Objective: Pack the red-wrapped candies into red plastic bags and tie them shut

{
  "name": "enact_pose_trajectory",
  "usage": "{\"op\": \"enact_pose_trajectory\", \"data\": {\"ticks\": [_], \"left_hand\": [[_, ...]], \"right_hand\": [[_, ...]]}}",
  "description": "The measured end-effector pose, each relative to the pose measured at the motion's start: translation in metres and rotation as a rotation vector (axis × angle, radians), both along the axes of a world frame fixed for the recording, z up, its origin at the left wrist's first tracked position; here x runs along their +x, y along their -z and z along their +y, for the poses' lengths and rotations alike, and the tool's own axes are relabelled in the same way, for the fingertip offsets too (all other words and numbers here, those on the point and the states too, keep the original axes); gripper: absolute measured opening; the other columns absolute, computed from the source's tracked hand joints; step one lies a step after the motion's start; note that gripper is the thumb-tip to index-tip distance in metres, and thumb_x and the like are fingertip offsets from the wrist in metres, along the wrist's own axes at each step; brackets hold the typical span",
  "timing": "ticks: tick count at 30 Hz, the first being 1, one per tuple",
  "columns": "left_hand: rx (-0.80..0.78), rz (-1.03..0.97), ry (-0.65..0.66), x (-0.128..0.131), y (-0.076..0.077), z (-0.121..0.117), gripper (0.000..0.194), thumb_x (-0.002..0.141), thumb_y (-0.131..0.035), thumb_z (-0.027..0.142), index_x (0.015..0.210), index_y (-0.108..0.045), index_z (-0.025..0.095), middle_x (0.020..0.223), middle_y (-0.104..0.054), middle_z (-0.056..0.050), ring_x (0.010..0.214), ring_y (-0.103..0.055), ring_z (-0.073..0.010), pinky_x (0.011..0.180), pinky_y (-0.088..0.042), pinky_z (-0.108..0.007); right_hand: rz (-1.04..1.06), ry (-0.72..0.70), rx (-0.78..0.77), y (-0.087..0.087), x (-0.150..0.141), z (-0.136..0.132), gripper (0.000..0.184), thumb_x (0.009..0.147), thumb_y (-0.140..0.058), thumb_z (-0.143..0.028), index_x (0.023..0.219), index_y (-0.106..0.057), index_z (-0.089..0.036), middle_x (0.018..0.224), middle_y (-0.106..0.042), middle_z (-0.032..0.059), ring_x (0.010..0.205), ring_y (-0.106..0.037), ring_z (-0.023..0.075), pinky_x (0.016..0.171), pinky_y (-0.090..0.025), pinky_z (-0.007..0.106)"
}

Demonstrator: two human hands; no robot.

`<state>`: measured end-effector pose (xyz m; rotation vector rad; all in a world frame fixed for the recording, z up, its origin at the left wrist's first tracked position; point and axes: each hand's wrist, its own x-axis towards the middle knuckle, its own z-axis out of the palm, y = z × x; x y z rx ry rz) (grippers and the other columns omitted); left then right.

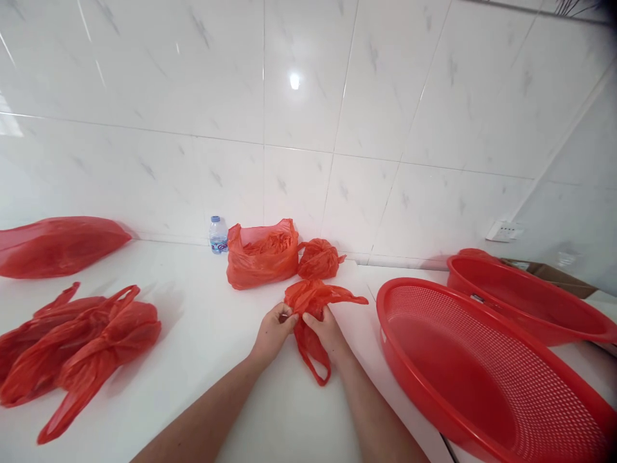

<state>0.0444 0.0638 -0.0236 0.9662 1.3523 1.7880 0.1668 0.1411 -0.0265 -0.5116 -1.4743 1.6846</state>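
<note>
A crumpled red plastic bag (313,302) lies on the white counter (202,334) in front of me, one handle loop trailing toward me. My left hand (274,332) pinches its left side with closed fingers. My right hand (328,331) grips the bag's middle, fingers closed on the plastic. Just behind it sit a knotted red bag bundle (318,258) and an open red bag (261,254) stuffed with more red bags.
Several twisted red bags (77,350) lie at the left, with a flat full red bag (58,245) behind them. A small water bottle (218,235) stands by the tiled wall. A red perforated basket (482,366) and a red basin (525,296) fill the right.
</note>
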Motion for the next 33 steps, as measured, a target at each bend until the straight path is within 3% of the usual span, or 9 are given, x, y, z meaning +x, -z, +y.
{"op": "enact_pose_trajectory", "data": {"ticks": [4,10,13,15,18,21,25,28,33], "left_hand": [[0.054,-0.377,-0.032,-0.014,-0.004,0.003,0.022,0.073,-0.065,0.033,0.073,-0.048,0.019,0.074,-0.059,0.0,0.069,-0.059,-0.014,0.069,-0.051,-0.03],[0.016,-0.338,-0.176,-0.039,-0.011,-0.001,0.028,0.072,-0.067,0.039,0.074,-0.048,0.019,0.065,-0.049,0.004,0.058,-0.05,-0.0111,0.057,-0.045,-0.025],[0.074,-0.011,-0.385,-0.023,-0.02,-0.009,0.034,0.065,-0.075,0.037,0.088,-0.056,0.02,0.092,-0.058,-0.003,0.087,-0.057,-0.0201,0.079,-0.047,-0.034],[0.19,0.355,-0.439,-0.006,-0.026,-0.014,0.051,0.055,-0.082,0.032,0.1,-0.06,0.023,0.118,-0.054,-0.008,0.114,-0.047,-0.0277,0.099,-0.036,-0.041],[0.306,0.66,-0.164,0.018,-0.03,-0.015,0.067,0.045,-0.086,0.021,0.108,-0.063,0.026,0.135,-0.046,-0.01,0.128,-0.035,-0.034,0.109,-0.022,-0.045],[0.227,0.588,-0.025,0.019,-0.026,-0.008,0.043,0.059,-0.073,0.013,0.099,-0.067,0.027,0.121,-0.059,-0.007,0.116,-0.049,-0.0307,0.102,-0.033,-0.041],[0.089,0.371,-0.354,-0.021,-0.021,-0.003,0.024,0.066,-0.048,0.008,0.079,-0.062,0.023,0.076,-0.062,-0.001,0.075,-0.056,-0.02,0.074,-0.044,-0.031],[0.055,0.256,-0.596,-0.05,-0.022,-0.008,0.023,0.065,-0.042,0.009,0.08,-0.056,0.02,0.074,-0.057,0.0,0.068,-0.052,-0.0161,0.062,-0.041,-0.026],[0.004,0.259,-0.519,-0.047,-0.024,-0.013,0.014,0.07,-0.044,0.016,0.081,-0.053,0.019,0.074,-0.055,0.002,0.063,-0.049,-0.0133,0.057,-0.038,-0.023]], "right_hand": [[0.101,0.211,-0.21,0.01,0.005,0.027,0.02,0.067,-0.065,-0.034,0.078,-0.061,-0.018,0.078,-0.068,0.0059,0.075,-0.065,0.0232,0.068,-0.054,0.038],[0.155,0.347,-0.231,0.004,0.019,0.059,0.024,0.073,-0.047,-0.044,0.074,-0.056,-0.022,0.079,-0.067,0.0057,0.081,-0.065,0.0246,0.066,-0.054,0.04],[0.071,0.46,-0.206,-0.002,0.021,0.054,0.026,0.074,-0.046,-0.045,0.074,-0.055,-0.021,0.073,-0.064,0.0047,0.073,-0.063,0.0233,0.059,-0.052,0.036],[0.027,0.519,-0.201,-0.005,0.022,0.045,0.021,0.071,-0.053,-0.042,0.072,-0.053,-0.02,0.067,-0.061,0.0014,0.063,-0.058,0.0192,0.053,-0.048,0.03],[-0.083,0.518,-0.038,-0.01,0.023,0.029,0.019,0.066,-0.06,-0.037,0.067,-0.05,-0.02,0.062,-0.055,-0.0027,0.056,-0.049,0.0128,0.049,-0.04,0.023],[-0.228,0.38,0.177,-0.019,0.024,0.019,0.018,0.067,-0.059,-0.035,0.066,-0.051,-0.019,0.062,-0.054,-0.004,0.055,-0.044,0.0103,0.049,-0.036,0.02],[-0.366,0.419,0.142,-0.026,0.031,0.025,0.025,0.064,-0.063,-0.041,0.071,-0.056,-0.018,0.058,-0.052,-0.0043,0.05,-0.042,0.0101,0.044,-0.031,0.02],[-0.447,0.572,0.149,-0.026,0.04,0.036,0.024,0.062,-0.063,-0.039,0.073,-0.058,-0.018,0.062,-0.056,-0.0025,0.051,-0.046,0.0119,0.045,-0.033,0.022],[-0.662,0.666,0.356,-0.035,0.045,0.032,0.039,0.069,-0.056,-0.042,0.101,-0.06,-0.019,0.08,-0.062,0.0023,0.066,-0.056,0.0175,0.056,-0.04,0.026]]}}
